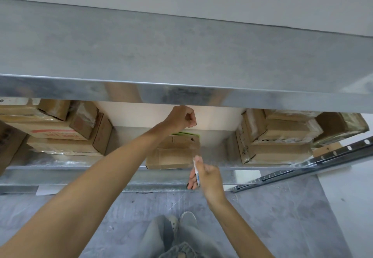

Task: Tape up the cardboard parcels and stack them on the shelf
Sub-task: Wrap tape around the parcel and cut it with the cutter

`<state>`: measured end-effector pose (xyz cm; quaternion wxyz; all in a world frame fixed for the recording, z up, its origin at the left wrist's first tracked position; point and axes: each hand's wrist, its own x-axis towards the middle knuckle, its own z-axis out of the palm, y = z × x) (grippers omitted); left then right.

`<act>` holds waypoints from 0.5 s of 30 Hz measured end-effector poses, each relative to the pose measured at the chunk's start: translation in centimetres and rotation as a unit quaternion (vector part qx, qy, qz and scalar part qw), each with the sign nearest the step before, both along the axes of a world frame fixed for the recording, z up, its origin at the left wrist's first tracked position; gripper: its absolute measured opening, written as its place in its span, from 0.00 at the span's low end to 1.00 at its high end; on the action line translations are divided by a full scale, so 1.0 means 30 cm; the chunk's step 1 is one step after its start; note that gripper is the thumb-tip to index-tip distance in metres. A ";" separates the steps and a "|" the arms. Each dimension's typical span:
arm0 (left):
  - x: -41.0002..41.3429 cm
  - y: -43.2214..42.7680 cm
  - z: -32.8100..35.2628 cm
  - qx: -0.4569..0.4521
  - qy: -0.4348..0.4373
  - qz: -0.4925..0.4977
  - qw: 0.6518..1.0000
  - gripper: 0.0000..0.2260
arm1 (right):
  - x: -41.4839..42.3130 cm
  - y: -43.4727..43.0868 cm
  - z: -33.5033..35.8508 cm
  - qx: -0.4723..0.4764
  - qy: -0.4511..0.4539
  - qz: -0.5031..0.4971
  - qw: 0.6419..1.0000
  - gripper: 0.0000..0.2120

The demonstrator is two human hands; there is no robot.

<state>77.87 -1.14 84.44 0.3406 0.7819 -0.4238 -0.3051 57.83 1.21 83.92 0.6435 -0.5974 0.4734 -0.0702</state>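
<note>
A small cardboard parcel (171,154) with a green-edged flap sits in the middle of the lower metal shelf (125,179). My left hand (181,117) is raised above it, just under the upper shelf's lip, fingers curled and thumb pinched to forefinger. A faint glossy strip of clear tape (196,146) runs down the parcel's right edge towards my right hand (205,177). That hand grips a thin white and blue tape roll (196,174), seen edge-on, in front of the parcel's right corner.
Taped parcels are stacked at the left (60,128) and the right (278,136) of the same shelf. The upper shelf (181,55) juts out overhead. A loose perforated metal rail (302,169) leans at the right. My legs and shoes stand on the grey floor (282,217).
</note>
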 end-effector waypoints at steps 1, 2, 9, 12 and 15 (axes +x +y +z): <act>-0.002 -0.001 -0.023 0.005 -0.010 -0.006 1.000 0.02 | 0.000 0.011 -0.014 0.006 0.004 -0.006 1.000 0.29; -0.004 -0.003 -0.048 0.008 -0.014 -0.007 1.000 0.02 | 0.004 0.018 -0.025 0.016 0.009 -0.012 1.000 0.29; -0.035 -0.015 -0.176 0.017 -0.065 0.021 0.998 0.07 | 0.013 -0.005 -0.074 0.038 0.067 -0.015 0.997 0.31; -0.057 -0.022 -0.194 0.004 -0.065 0.039 0.997 0.09 | 0.020 -0.011 -0.091 0.045 0.075 -0.026 0.996 0.31; -0.062 -0.026 -0.207 -0.002 -0.069 0.046 0.997 0.10 | 0.029 -0.014 -0.114 0.049 0.073 -0.035 0.996 0.31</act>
